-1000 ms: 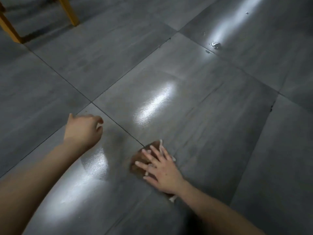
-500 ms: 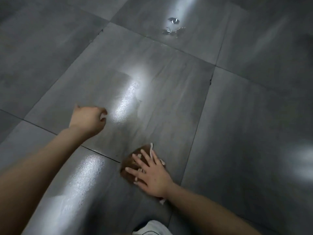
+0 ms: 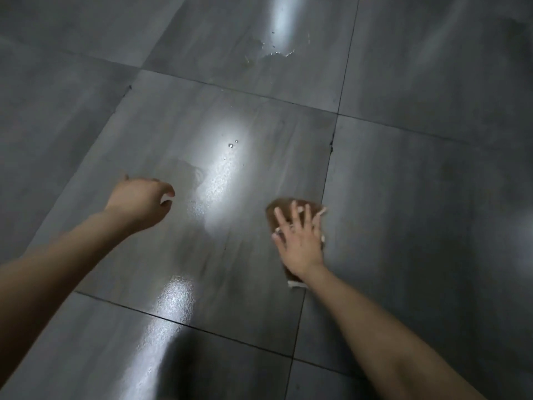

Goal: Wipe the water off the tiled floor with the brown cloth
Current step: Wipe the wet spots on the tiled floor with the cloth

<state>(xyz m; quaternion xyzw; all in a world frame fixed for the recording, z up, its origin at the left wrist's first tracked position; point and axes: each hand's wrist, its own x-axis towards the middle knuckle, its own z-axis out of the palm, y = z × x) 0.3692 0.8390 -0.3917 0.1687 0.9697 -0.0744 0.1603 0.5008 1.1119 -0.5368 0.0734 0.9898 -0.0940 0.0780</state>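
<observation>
**Right hand pressing cloth on wet tile**

The right hand (image 3: 300, 241) is lying flat on the brown cloth (image 3: 284, 207), fingers (image 3: 294, 213) spread and released, pinning it to the tiled floor (image 3: 418, 183) beside a grout line. The left hand (image 3: 141, 202), at nine o'clock from it, is hovering loosely curled, grasping nothing. Water (image 3: 271, 53) is glinting at twelve o'clock, droplets (image 3: 232, 144) nearer
</observation>
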